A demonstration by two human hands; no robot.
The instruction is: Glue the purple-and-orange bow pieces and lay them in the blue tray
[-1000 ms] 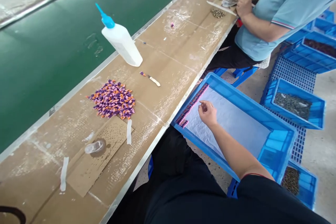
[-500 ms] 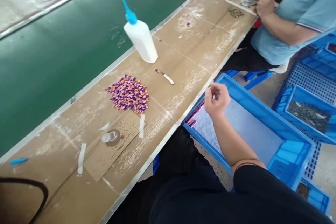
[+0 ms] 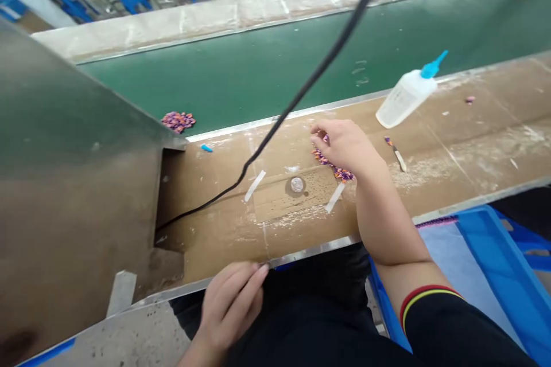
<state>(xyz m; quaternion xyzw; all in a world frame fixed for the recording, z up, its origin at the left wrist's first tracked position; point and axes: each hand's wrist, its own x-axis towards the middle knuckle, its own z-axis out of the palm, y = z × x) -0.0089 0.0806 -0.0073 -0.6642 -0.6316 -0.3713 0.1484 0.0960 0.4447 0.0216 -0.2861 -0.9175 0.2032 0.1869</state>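
My right hand (image 3: 346,146) is over a pile of small purple-and-orange pieces (image 3: 344,174) on the brown table. Its fingers are curved, with a gap between thumb and forefinger, and it hides much of the pile. My left hand (image 3: 232,301) is at the table's front edge with its fingers curled and pressed together; whatever they may hold is hidden. Between the hands, a small clear cup (image 3: 297,184) of liquid stands on a wet-spotted cardboard sheet (image 3: 275,203) with white tape strips at its sides.
A white bottle with a blue nozzle (image 3: 407,97) and a small brush-like tool (image 3: 399,157) lie to the right. A metal panel (image 3: 86,183) blocks the left; a black cable (image 3: 293,106) crosses the view. The blue crate (image 3: 499,258) holds rows of pieces. More pieces (image 3: 178,121) sit on the green belt.
My view has turned left. My right hand has moved from above the blue crate to the pile on the table, its fingers opening. My left hand has come into view.
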